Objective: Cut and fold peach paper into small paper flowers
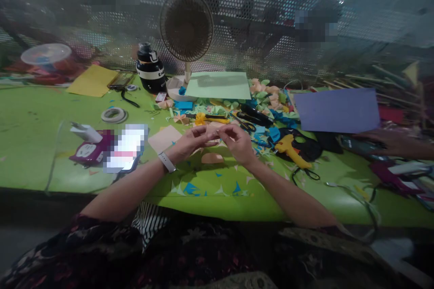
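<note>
My left hand (pixel 194 142) and my right hand (pixel 237 142) meet at their fingertips above the green table (pixel 217 184). Both hands are closed in a pinch, and what lies between the fingertips is too small to make out. Behind the fingers is some peach paper, partly hidden. A curved peach piece (pixel 212 158) lies just below the hands. To the left of my left hand rests a flat peach sheet (pixel 165 139). Blue and pale scraps (pixel 191 188) are scattered near the table's front edge.
A lit phone (pixel 126 149) and tape roll (pixel 114 115) are at left. A black bottle (pixel 151 70) and fan (pixel 186 25) stand behind. Right are a yellow glue gun (pixel 291 150), a purple sheet (pixel 337 110) and another person's hand (pixel 383 142).
</note>
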A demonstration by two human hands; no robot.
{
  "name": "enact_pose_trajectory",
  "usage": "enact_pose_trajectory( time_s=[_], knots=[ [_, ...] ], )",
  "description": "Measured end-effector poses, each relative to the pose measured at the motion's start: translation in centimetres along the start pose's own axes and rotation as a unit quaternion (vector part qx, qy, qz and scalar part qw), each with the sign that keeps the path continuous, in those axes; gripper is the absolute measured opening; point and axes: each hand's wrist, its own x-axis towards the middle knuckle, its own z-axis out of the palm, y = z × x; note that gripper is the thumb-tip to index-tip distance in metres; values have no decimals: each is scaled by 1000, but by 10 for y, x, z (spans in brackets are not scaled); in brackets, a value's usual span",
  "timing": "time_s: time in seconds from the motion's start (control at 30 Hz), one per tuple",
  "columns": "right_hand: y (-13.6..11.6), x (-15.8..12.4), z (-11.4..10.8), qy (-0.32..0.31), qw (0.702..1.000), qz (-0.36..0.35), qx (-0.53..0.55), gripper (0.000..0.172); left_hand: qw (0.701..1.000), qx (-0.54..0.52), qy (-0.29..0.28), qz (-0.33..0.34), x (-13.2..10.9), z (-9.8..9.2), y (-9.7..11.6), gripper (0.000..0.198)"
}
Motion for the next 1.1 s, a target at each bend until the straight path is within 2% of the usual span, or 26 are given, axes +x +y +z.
enact_pose_trajectory(
  time_s=[0.23,0.53,0.77,1.0,1.1],
  knots=[
    [-4,-4,1,8,1000,-10,-20,32,998,53,27,28,-1,2,-2,28],
    [3,-5,3,5,1000,6,13,27,999,12,28,31,1,4,-3,29],
    [4,-5,5,11,1000,-3,-1,31,999,18,40,25,2,2,-6,34],
    [6,-5,6,10,1000,-5,4,31,999,10,47,18,2,3,-7,27],
    [3,-3,4,20,1000,16,14,31,998,11,54,18,1,3,-5,29]
  ],
)
